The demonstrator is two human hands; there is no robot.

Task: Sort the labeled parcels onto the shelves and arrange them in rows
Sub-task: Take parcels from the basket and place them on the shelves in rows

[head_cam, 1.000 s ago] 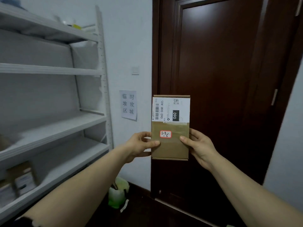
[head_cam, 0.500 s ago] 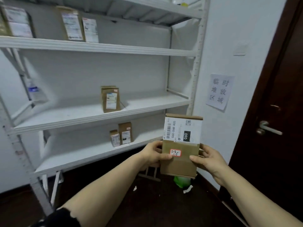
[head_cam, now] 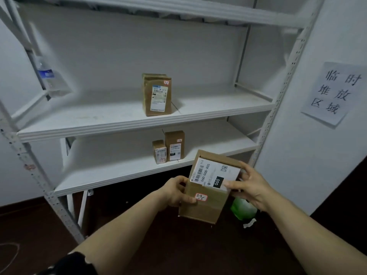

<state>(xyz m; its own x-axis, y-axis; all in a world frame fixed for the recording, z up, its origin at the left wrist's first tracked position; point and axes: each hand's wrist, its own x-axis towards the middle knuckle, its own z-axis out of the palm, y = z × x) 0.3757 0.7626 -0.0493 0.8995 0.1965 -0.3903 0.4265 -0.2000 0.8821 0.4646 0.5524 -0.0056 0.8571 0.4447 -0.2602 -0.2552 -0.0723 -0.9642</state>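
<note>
So both hands are clamped on the cardboard parcel, which is up in the air in front of the rack, around 5 o'clock in view and tipped so its top leans right. The left hand pinches the left edge with the thumb right beside the red-edged sticker. The right hand holds the right edge with its thumb over a corner of the white shipping label.

Biggest risk imo is a misread. That handwritten sticker looks like 3-3-6, but it's scrawly, and a thumb sliding over it means the box lands on the wrong level.

Second one: the two small parcels standing on the lower shelf, at 11 o'clock from the held box, look tippy. Shove the new one in at this tilt and it probably clips them and topples them domino style. Same deal with the lone parcel on the middle shelf at 12 o'clock.

It's also an edge-only grip, so letting go with one hand too early could drop it near the green thing on the floor.
</note>
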